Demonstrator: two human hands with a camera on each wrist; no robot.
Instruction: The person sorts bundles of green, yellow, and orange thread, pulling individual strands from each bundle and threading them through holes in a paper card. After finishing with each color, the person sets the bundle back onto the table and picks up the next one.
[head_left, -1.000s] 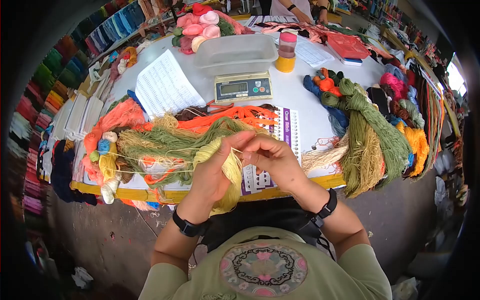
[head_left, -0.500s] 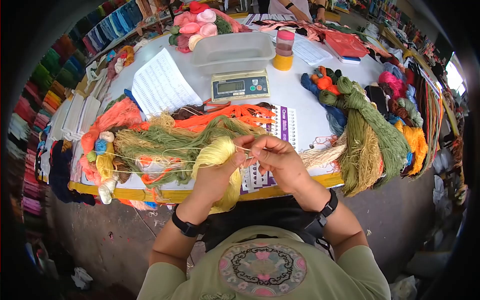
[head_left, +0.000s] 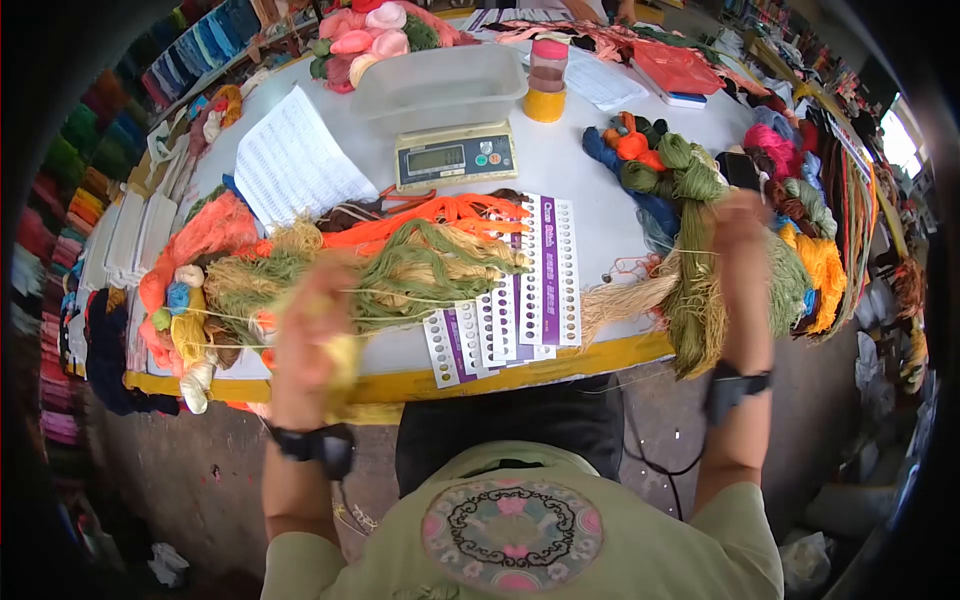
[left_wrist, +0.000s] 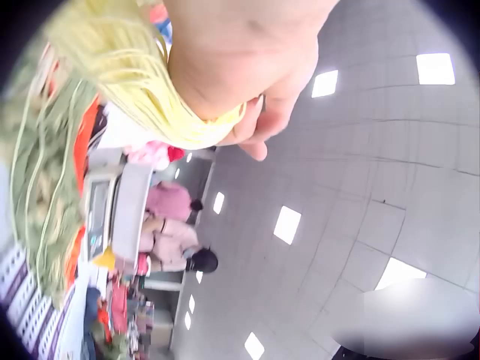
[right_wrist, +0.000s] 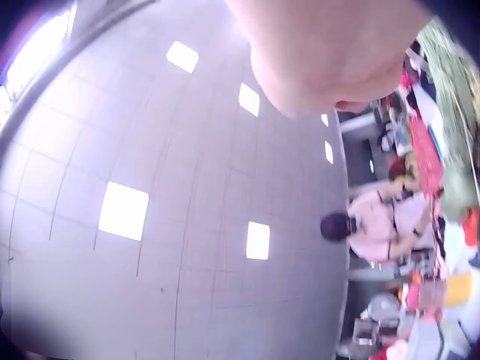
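Note:
In the head view my left hand point(head_left: 310, 335), blurred, is over the left front of the table with a pale yellow skein of thread point(head_left: 342, 360). The left wrist view shows this skein point(left_wrist: 142, 82) looped around the hand, with my fingers point(left_wrist: 259, 124) curled at its end. My right hand point(head_left: 740, 245), also blurred, is raised at the far right, overlapping a knotted olive-green skein point(head_left: 700, 270). The right wrist view has only the rounded back of the right hand point(right_wrist: 337, 60); its fingertips are hidden, and I cannot tell whether it holds a strand.
Green and beige thread point(head_left: 400, 275) and orange thread point(head_left: 430, 225) cover the table's left front. Purple-and-white punched cards point(head_left: 550, 270) lie at the middle front edge. A digital scale point(head_left: 455, 157) stands behind, next to a clear plastic tub point(head_left: 440, 90), a written sheet point(head_left: 300, 165) and a jar point(head_left: 547, 80).
Both hands were together at the yellow skein, fingers working at its thread. They have swung wide apart, the left hand carrying the skein leftward and the right hand moving far right.

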